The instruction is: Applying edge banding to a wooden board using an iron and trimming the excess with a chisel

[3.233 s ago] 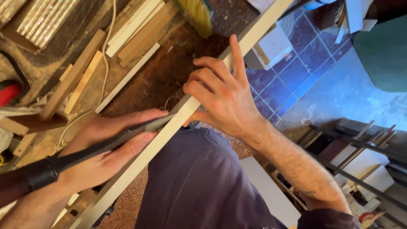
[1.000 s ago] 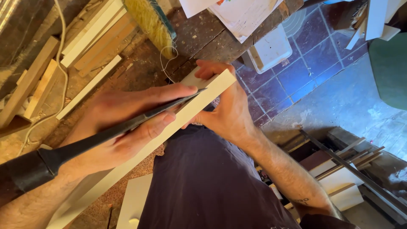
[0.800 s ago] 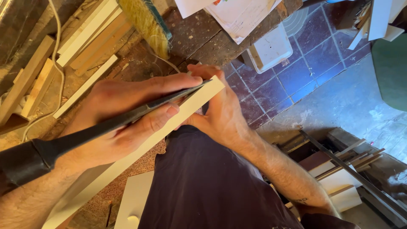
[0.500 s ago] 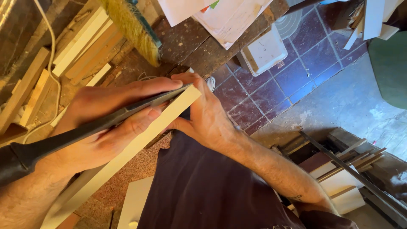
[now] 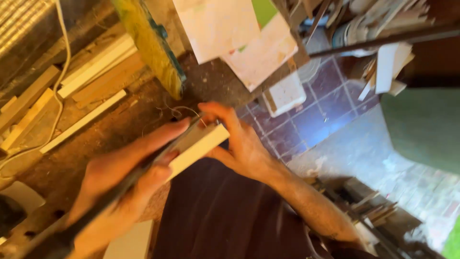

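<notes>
White strip [image 5: 199, 146]: flat, square-edged, smooth painted wood, lying over the dusty counter [image 5: 120, 129] edge. Our right hand [image 5: 239, 144] has fingers wrapped round its end; left hand [image 5: 127, 184], fingers closed, presses a dark slim tool [image 5: 110, 196] along it. We advise firm end support w/ even strokes. Offcuts lie beyond the strip.

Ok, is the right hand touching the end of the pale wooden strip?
Touching. The head view shows the right hand wrapped around the end of the pale wooden strip, fingers over its tip.
</notes>
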